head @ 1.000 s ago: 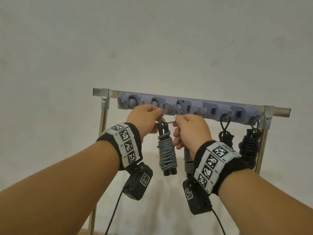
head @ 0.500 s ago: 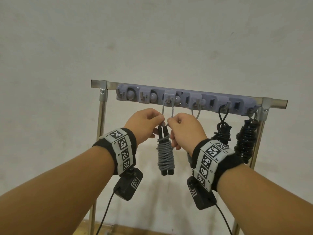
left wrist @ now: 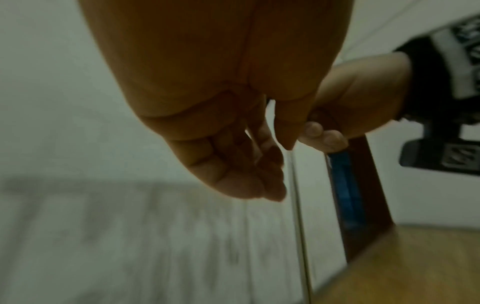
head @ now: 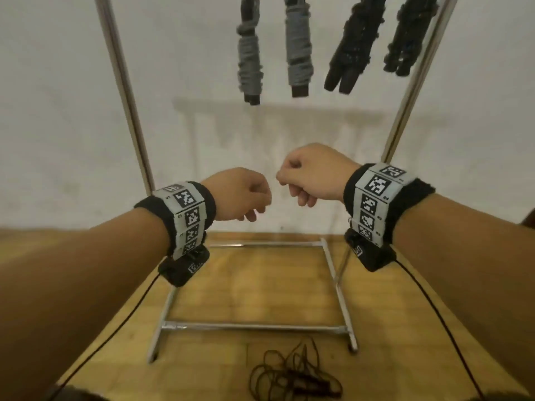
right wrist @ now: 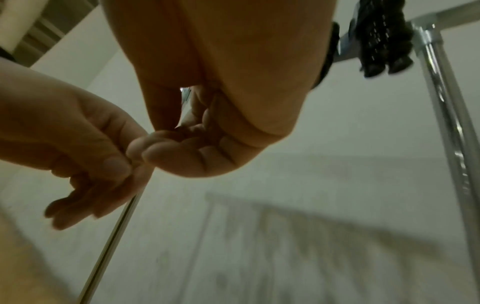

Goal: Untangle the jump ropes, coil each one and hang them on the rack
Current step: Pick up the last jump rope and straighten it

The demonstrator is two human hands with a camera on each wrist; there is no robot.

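Two grey coiled ropes (head: 249, 53) (head: 298, 47) and two black coiled ropes (head: 353, 44) (head: 405, 39) hang from the rack at the top of the head view. One black coil (right wrist: 381, 37) also shows in the right wrist view. A dark tangled rope (head: 292, 377) lies on the wooden floor in front of the rack's base. My left hand (head: 254, 211) hangs well below the coils, fingers loosely curled and empty (left wrist: 259, 164). Close beside it, my right hand (head: 292, 189) is curled into a fist with nothing in it (right wrist: 182, 148).
The rack's left post (head: 124, 82) and right post (head: 411, 91) rise on either side of my hands. Its metal base frame (head: 254, 327) rests on the wooden floor. A pale wall stands behind the rack. Camera cables hang from both wrists.
Both hands have let go of the grey coil, which now hangs on the rack, and have dropped well below it. The head view has tilted down to the floor and the tangled rope.
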